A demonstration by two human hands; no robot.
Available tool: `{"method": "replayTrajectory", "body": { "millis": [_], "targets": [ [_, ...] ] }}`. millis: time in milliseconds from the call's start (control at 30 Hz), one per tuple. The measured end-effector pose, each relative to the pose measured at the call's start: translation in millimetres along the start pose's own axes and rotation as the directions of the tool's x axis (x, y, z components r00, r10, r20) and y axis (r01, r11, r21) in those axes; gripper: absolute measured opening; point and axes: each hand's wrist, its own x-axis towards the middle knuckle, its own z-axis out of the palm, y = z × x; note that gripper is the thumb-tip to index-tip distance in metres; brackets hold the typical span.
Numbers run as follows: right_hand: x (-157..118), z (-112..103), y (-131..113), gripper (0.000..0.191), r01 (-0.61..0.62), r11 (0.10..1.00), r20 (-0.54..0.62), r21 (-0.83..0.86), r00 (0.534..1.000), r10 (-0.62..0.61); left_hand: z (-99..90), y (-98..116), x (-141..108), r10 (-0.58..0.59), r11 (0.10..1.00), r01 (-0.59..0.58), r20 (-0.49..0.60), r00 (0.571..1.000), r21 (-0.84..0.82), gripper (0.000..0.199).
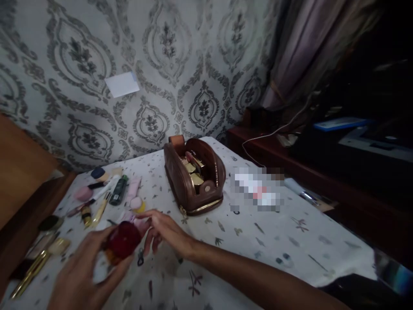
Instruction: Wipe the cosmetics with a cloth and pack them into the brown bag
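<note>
Presently, a red-topped container is grasped between thumb and fingers of the left hand, above the printed tablecloth. Just beside it, the right hand has bent fingers, though I cannot tell whether they grip anything; beyond stands an open brown cosmetic bag.

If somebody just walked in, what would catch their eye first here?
Probably the open brown bag, standing on the white patterned cloth. Next might be the red-topped item in the person's left grip, low at the view's left. Then perhaps the dark green bottle among small cosmetics on the cloth's left side.
</note>
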Motion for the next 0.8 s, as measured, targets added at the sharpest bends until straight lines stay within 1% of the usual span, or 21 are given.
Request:
{"method": "replayTrajectory", "body": {
  "millis": [33,67,133,167,233,300,333,400,467,533,600,667,733,800],
  "targets": [
    [-2,2,-5,0.072,0.0,1.0,0.01,-0.003,1.0,0.0,6.5,12,0,0.041,0.999,-0.042,0.038,0.998,0.016,0.044],
    [-4,2,-8,0.068,0.0,0.999,-0.003,-0.049,1.0,0.0,14.2,23,-1,0.02,0.999,-0.021,0.023,1.0,0.045,0.044],
    [-9,0,-8,0.059,-0.005,0.991,-0.085,-0.135,0.996,-0.006,29.8,40,-1,-0.002,0.997,0.001,0.021,1.0,0.079,0.043],
    [-11,-2,-5,0.056,-0.015,0.99,-0.119,-0.142,0.993,-0.002,36.4,45,-1,-0.001,0.997,-0.001,0.032,0.999,0.076,0.044],
    [-15,-8,4,0.052,-0.032,0.996,-0.178,-0.081,0.984,0.018,45.4,51,-1,0.01,0.999,-0.013,0.073,0.997,0.044,0.046],
    [-19,-13,14,0.047,-0.049,0.998,-0.224,0.041,0.973,0.057,49.4,53,-1,0.032,0.999,-0.033,0.076,0.997,0.02,0.044],
    [-20,-15,19,0.045,-0.06,0.993,-0.24,0.099,0.967,0.082,50.7,54,-1,0.055,0.998,-0.056,0.046,0.997,0.021,0.042],
    [-21,-18,24,0.043,-0.062,0.984,-0.269,0.169,0.957,0.106,54.1,55,1,0.135,0.99,-0.131,-0.065,0.989,0.053,0.038],
    [-21,-20,26,0.044,-0.044,0.987,-0.291,0.151,0.953,0.087,60.4,57,3,0.232,0.971,-0.218,-0.164,0.959,0.099,0.036],
    [-21,-21,25,0.044,-0.029,0.997,-0.314,0.073,0.948,0.051,68.8,58,5,0.283,0.958,-0.269,-0.186,0.941,0.1,0.037],
    [-21,-23,23,0.045,-0.041,0.999,-0.329,-0.004,0.944,0.037,76.5,58,4,0.277,0.96,-0.28,-0.167,0.946,0.009,0.038],
    [-22,-23,23,0.044,-0.072,0.997,-0.328,-0.009,0.942,0.065,80.2,57,2,0.215,0.954,-0.24,-0.149,0.965,-0.178,0.039],
    [-22,-23,23,0.044,-0.114,0.992,-0.295,0.061,0.947,0.127,79.2,56,0,0.116,0.907,-0.153,-0.116,0.986,-0.393,0.038],
    [-23,-20,22,0.046,-0.162,0.975,-0.242,0.149,0.95,0.195,75.1,55,-1,0.002,0.826,-0.036,-0.062,0.998,-0.563,0.035]
  ]
}}
